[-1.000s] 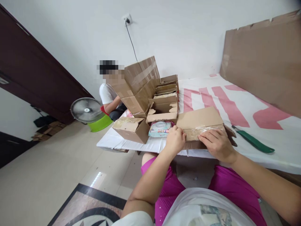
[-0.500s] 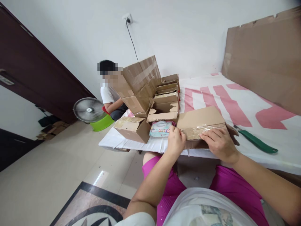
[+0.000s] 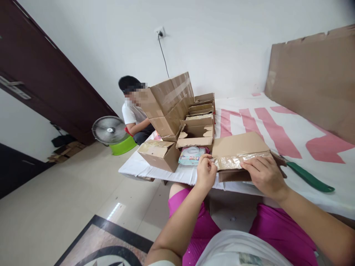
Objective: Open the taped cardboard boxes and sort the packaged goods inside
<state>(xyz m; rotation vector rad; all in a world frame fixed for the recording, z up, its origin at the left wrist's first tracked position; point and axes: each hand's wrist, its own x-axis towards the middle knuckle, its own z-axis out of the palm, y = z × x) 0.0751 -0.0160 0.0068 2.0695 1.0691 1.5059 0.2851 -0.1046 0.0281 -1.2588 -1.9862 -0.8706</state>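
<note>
The left hand (image 3: 207, 173) is pinching the left end of clear tape (image 3: 227, 162), fingers curled nearly closed. The tape is running left to right along the near edge of a cardboard box (image 3: 240, 143), which is lying just beyond both hands on the table (image 3: 187, 176). The right hand (image 3: 267, 173), fingers bent, is touching the tape's right part, perhaps only pressing.

Lower centre holds two hands: one left hand (image 3: 206, 173) and one right hand (image 3: 267, 175), with one strip of clear tape (image 3: 229, 162) on one cardboard box (image 3: 241, 144). Left of these come one packet (image 3: 190, 158), one shorter box (image 3: 161, 159) and one open box (image 3: 194, 142); boxes behind overlap too much to count. Also: one green tool (image 3: 309, 176) right, one fan (image 3: 104, 130) left, one socket (image 3: 160, 31) top centre, one other person (image 3: 130, 115) left of centre.
</note>
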